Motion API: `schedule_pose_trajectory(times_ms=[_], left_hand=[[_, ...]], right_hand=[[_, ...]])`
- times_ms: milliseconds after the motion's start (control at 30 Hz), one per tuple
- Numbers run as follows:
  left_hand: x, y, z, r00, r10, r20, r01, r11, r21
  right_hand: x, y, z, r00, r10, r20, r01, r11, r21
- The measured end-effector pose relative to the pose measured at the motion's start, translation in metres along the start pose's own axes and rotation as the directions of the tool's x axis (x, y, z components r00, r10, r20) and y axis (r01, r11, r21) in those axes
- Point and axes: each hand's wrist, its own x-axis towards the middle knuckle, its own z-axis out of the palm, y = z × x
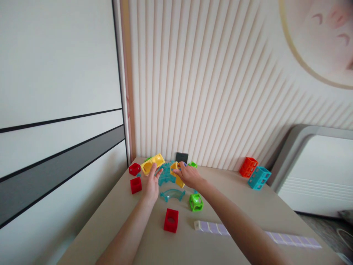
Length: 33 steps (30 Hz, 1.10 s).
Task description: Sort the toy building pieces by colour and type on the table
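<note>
My left hand (151, 184) holds a long yellow block (147, 166) with round openings, raised and tilted over the back of the table. Beside it, my right hand (187, 174) has its fingers closed on another yellow block (180, 181), partly covered by them. Behind and between the hands are translucent teal track pieces (166, 173). One curved teal piece (172, 194) lies just in front of them. A green cube (196, 202) stands below my right hand. Two red blocks, one upper (135, 169) and one lower (136, 185), are left of my left hand.
Nearer the front of the table (220, 254) lies a red block (171, 220). A purple-and-white strip (293, 239) passes under my right forearm. Orange blocks (248, 167) and blue blocks (259, 178) stand at the right. A ribbed wall (193, 81) with a dark socket (182, 157) borders the back.
</note>
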Motion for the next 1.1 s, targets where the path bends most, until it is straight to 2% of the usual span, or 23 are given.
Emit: schedule_pose_trajectory(times_ms=[233, 600, 700, 833, 900, 967, 1100], left_hand=[[0.003, 0.003, -0.001, 0.989, 0.107, -0.101, -0.102, 0.994, 0.049], [0.0, 0.002, 0.001, 0.988, 0.113, -0.105, -0.106, 0.992, 0.07], [0.0, 0.001, 0.001, 0.989, 0.111, -0.1, -0.104, 0.992, 0.069], [0.0, -0.001, 0.0, 0.991, 0.105, -0.087, -0.098, 0.992, 0.078], [0.0, -0.001, 0.0, 0.992, 0.101, -0.078, -0.095, 0.992, 0.081], [-0.001, -0.002, 0.0, 0.993, 0.096, -0.07, -0.09, 0.992, 0.087], [-0.002, -0.002, 0.001, 0.994, 0.091, -0.067, -0.084, 0.992, 0.099]], right_hand=[[-0.002, 0.0, -0.004, 0.999, -0.049, 0.02, 0.049, 0.999, 0.022], [-0.019, 0.018, -0.012, 0.982, -0.117, 0.151, 0.098, 0.987, 0.129], [-0.025, 0.024, -0.012, 0.982, -0.116, 0.15, 0.074, 0.963, 0.26], [-0.031, 0.031, -0.012, 0.968, -0.121, 0.221, -0.016, 0.848, 0.53], [-0.033, 0.032, -0.013, 0.964, -0.114, 0.238, -0.047, 0.815, 0.578], [-0.035, 0.032, -0.015, 0.966, -0.11, 0.233, -0.042, 0.825, 0.563], [-0.04, 0.03, -0.017, 0.974, -0.139, 0.178, 0.057, 0.915, 0.4]])
